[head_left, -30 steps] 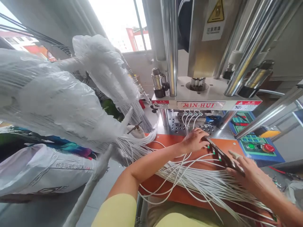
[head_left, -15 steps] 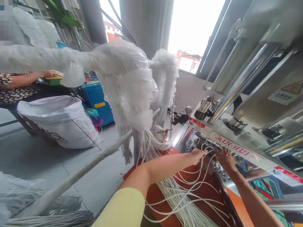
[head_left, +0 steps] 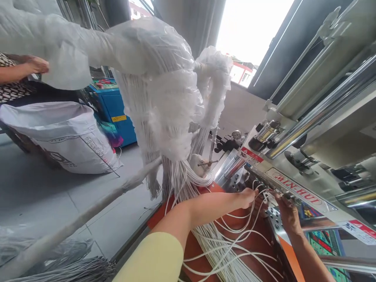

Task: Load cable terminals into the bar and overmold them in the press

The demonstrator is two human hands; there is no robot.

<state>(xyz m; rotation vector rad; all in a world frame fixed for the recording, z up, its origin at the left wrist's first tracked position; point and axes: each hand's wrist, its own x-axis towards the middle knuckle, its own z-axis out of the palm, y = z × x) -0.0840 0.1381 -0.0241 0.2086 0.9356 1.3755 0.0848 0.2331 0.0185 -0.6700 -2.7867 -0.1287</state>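
My left hand reaches across to the press with its fingers closed on a white cable at the front of the mould. Beside it, my right hand has its fingertips pinched at the end of another white cable, just below the machine's nameplate bar. Several white cables run from the dark metal mould and loop down over the orange-brown work surface. A thick bundle of white cables lies on that surface under my left forearm. My fingers partly hide the cable ends.
Plastic-wrapped cable bundles hang from a wrapped bar in front. A wrapped pole slants across the left. Beyond stand a white woven sack, a blue cabinet and a co-worker's hand. Press columns rise at right.
My right hand has drawn back slightly from the mould, and a white cable end now shows at its fingertips. My left hand stays nearly in place. The camera view has shifted.
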